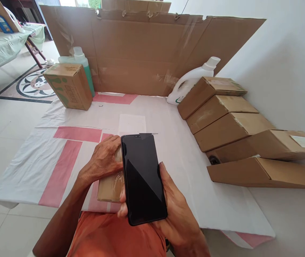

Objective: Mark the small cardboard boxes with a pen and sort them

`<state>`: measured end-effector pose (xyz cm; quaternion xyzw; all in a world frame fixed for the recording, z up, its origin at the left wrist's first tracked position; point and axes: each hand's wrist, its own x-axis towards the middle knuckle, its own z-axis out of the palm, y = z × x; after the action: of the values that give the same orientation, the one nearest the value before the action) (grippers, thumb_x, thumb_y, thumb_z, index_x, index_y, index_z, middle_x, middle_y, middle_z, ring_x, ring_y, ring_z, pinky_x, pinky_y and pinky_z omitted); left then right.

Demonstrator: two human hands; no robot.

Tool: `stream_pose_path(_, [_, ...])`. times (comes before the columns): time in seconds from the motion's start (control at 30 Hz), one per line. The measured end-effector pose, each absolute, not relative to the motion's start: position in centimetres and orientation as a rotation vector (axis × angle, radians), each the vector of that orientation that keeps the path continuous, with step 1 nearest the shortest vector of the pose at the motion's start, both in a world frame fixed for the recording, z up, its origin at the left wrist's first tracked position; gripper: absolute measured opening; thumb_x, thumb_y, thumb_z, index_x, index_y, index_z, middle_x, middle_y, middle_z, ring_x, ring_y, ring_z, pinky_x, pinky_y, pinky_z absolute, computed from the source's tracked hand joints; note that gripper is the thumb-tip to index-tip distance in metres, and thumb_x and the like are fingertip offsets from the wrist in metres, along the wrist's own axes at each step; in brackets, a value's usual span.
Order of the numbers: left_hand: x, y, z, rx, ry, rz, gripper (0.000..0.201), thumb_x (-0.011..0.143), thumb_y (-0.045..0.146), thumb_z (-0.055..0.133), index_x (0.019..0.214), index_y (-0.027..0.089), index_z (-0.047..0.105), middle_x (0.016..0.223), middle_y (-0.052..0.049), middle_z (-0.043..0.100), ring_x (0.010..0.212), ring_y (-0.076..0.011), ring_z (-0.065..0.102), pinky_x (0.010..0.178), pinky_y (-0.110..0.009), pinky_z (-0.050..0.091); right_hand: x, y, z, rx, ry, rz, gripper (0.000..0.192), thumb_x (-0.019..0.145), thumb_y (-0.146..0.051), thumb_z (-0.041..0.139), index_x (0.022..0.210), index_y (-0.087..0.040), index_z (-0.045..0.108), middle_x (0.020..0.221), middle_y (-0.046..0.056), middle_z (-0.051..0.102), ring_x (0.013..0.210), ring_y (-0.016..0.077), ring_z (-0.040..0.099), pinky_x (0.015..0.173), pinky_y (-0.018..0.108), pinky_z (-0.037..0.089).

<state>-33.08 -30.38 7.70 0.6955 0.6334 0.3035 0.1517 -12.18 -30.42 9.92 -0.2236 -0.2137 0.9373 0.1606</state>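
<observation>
A black smartphone with a dark, reflective screen is held upright in my right hand. The palm and thumb are along its right edge, and fingertips wrap round its lower left edge. Behind and left of the phone lies a small cardboard box with clear tape on it. My left hand grips this box, thumb across its top and fingers at its far side. The phone hides the box's right part and some left fingertips.
A white and pink cloth covers the table. Cardboard boxes lean in a row on the right, by a white jug. At back left, another box stands before a green-liquid bottle. A cardboard panel rises behind.
</observation>
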Motion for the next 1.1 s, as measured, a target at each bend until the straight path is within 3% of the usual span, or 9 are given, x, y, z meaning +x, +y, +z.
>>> stream_pose_path(0.23, [-33.0,-30.4,7.8,1.967,1.808,0.876,0.008,0.092,0.029,0.059,0.091,0.021,0.061,0.095,-0.004,0.069,0.09,-0.025,0.064,0.078,-0.036,0.049,-12.2,-30.1,10.3,-0.679,-0.488,2.681,0.069,0.099,-0.074,0.048,0.114,-0.013,0.079,0.092,0.012,0.083,0.079,0.0274,0.081,0.084,0.041,0.063])
stream_pose_path(0.43, [-33.2,-30.3,7.3,1.981,1.826,0.889,0.015,0.094,0.035,0.06,0.099,0.021,0.065,0.104,-0.007,0.073,0.096,-0.0278,0.068,0.082,-0.039,0.051,-12.3,-30.1,10.4,-0.659,-0.463,2.681,0.066,0.097,-0.073,0.054,0.106,-0.014,0.081,0.091,0.012,0.083,0.08,0.0269,0.081,0.084,0.041,0.062])
stream_pose_path(0.57, [-33.2,-30.4,7.1,1.974,1.854,0.87,0.015,0.093,0.036,0.064,0.099,0.022,0.067,0.101,-0.005,0.073,0.094,-0.0273,0.069,0.081,-0.038,0.052,-12.1,-30.2,10.1,-0.643,-0.461,2.69,0.069,0.095,-0.076,0.055,0.112,-0.014,0.08,0.097,0.014,0.083,0.083,0.0262,0.081,0.086,0.039,0.062])
stream_pose_path(0.7, [-33.3,-30.5,7.2,1.924,1.829,0.872,0.03,0.089,0.04,0.075,0.113,0.023,0.068,0.116,-0.006,0.074,0.109,-0.0286,0.068,0.093,-0.042,0.053,-10.7,-30.1,10.1,-0.714,-0.53,2.624,0.076,0.09,-0.082,0.057,0.114,-0.014,0.08,0.098,0.015,0.083,0.082,0.0266,0.081,0.082,0.038,0.063])
stream_pose_path(0.8, [-33.3,-30.6,7.4,1.891,1.826,0.87,0.049,0.082,0.048,0.085,0.121,0.024,0.067,0.124,-0.005,0.073,0.116,-0.0287,0.067,0.101,-0.044,0.052,-9.1,-29.2,9.6,-0.893,-0.628,2.365,0.075,0.083,-0.085,0.063,0.108,-0.016,0.081,0.093,0.014,0.083,0.077,0.0273,0.081,0.075,0.038,0.064])
stream_pose_path(0.97, [-33.1,-30.5,7.8,1.874,1.822,0.86,0.049,0.081,0.049,0.086,0.12,0.025,0.067,0.123,-0.004,0.073,0.114,-0.0278,0.068,0.1,-0.044,0.052,-6.1,-26.3,3.9,-1.403,-0.948,1.732,0.076,0.075,-0.09,0.064,0.094,-0.017,0.075,0.082,0.011,0.079,0.074,0.0279,0.076,0.073,0.041,0.062])
stream_pose_path(1.03, [-33.1,-30.5,7.8,1.866,1.823,0.856,0.049,0.081,0.049,0.086,0.12,0.026,0.067,0.122,-0.004,0.073,0.114,-0.0276,0.068,0.099,-0.044,0.052,-5.0,-25.4,0.4,-1.604,-1.201,1.474,0.073,0.077,-0.092,0.057,0.073,-0.019,0.064,0.067,0.005,0.069,0.062,0.0214,0.064,0.062,0.035,0.054])
stream_pose_path(1.1, [-33.2,-30.6,7.9,1.858,1.82,0.857,0.049,0.081,0.049,0.086,0.12,0.025,0.067,0.122,-0.004,0.073,0.114,-0.0274,0.067,0.1,-0.043,0.051,-4.1,-25.2,-2.7,-1.738,-1.39,1.303,0.07,0.081,-0.092,0.045,0.065,-0.024,0.05,0.061,0.001,0.058,0.058,0.0176,0.051,0.056,0.032,0.045])
